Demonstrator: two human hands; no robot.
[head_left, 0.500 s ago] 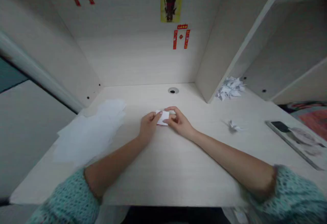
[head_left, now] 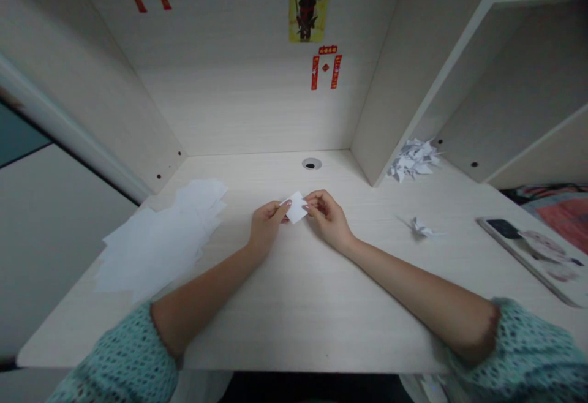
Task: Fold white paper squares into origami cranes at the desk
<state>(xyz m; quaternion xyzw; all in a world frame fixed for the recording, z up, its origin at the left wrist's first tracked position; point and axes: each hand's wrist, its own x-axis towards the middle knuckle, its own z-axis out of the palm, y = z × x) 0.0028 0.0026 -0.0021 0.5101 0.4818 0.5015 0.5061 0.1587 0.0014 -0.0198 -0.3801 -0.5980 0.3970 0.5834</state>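
Observation:
A small folded square of white paper (head_left: pixel 296 208) is held just above the desk, turned so that a corner points away from me. My left hand (head_left: pixel 267 225) pinches its left corner, thumb on top and fingers beneath. My right hand (head_left: pixel 329 219) has thumb and fingertips closed at its right corner. Off to the right lies a folded paper crane (head_left: pixel 421 228) with thin pointed ends. A spread stack of white paper sheets (head_left: pixel 158 241) lies on the left of the desk.
Many folded paper pieces (head_left: pixel 414 159) are heaped behind the upright divider (head_left: pixel 395 84). A phone in a printed case (head_left: pixel 537 256) lies at the right, with a reddish cloth (head_left: pixel 565 213) beyond. A round cable hole (head_left: pixel 312 163) sits near the back wall.
The folded paper has been turned from edge-on square to a diamond. My right fingers have shifted slightly right to its side corner, while my left hand stays nearly in place.

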